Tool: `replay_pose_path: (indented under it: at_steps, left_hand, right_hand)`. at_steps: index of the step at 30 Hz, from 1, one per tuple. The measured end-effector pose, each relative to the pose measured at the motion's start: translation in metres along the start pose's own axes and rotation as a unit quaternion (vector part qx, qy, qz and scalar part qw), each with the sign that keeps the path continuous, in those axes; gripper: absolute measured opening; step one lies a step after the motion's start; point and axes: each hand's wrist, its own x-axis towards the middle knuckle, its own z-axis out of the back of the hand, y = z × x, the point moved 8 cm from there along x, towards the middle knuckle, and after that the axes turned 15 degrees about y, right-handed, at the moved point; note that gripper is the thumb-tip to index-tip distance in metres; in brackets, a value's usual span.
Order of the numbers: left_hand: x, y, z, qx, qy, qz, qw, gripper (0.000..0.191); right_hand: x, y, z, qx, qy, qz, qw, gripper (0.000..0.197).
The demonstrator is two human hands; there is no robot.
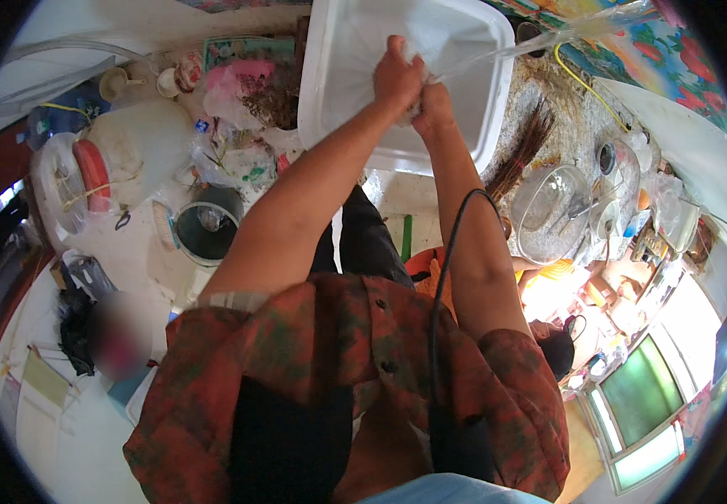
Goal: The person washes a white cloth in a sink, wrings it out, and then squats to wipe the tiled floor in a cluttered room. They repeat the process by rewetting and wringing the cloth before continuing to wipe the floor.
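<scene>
Both my hands are close together over a white plastic basin (502, 94), which has rounded corners and a wide rim. My left hand (395, 79) is on the far side with its fingers curled. My right hand (434, 108) is bent into a fist just beside it. Between them shows some clear, shiny material (412, 113), mostly covered by the fingers. A clear, glossy strand (540, 41) stretches from my hands over the basin's rim to the upper right; whether it is water or clear plastic I cannot tell.
Left of the basin are plastic bags (237, 94) and a dark bucket (209, 223). To the right lie a twig broom (524, 148) and a clear round bowl (552, 214). A black cable (448, 271) crosses my right arm. Other people (555, 346) are at the lower right and left.
</scene>
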Motion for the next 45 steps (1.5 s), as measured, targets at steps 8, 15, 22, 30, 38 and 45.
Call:
replay_pose_path:
  at_steps: [8, 15, 22, 30, 38, 45]
  left_hand:
    - [0.0, 0.024, 0.001, 0.109, 0.108, 0.122, 0.981, 0.037]
    - [-0.011, -0.003, -0.009, 0.246, 0.149, -0.238, 0.928, 0.042]
    - [-0.027, -0.026, -0.01, 0.066, 0.319, -0.06, 0.943, 0.042]
    - [-0.008, -0.041, 0.024, -0.383, 0.203, 0.012, 0.901, 0.032]
    - [-0.024, -0.033, 0.019, -0.058, 0.195, -0.115, 0.972, 0.046]
    - [-0.062, -0.071, -0.025, 0.078, 0.129, -0.239, 0.959, 0.038]
  right_hand:
    - [-0.043, 0.012, -0.024, 0.238, -0.023, -0.062, 0.969, 0.026]
    - [-0.059, 0.048, 0.029, 0.082, -0.079, -0.037, 0.993, 0.024]
    - [-0.069, 0.095, 0.008, -0.049, -0.048, 0.109, 0.992, 0.033]
    - [-0.042, 0.056, 0.025, -0.269, 0.09, -0.005, 0.959, 0.049]
    - [-0.026, 0.063, 0.02, 0.369, 0.008, 0.085, 0.926, 0.045]
    - [-0.012, 0.035, 0.003, 0.447, 0.247, 0.112, 0.852, 0.044]
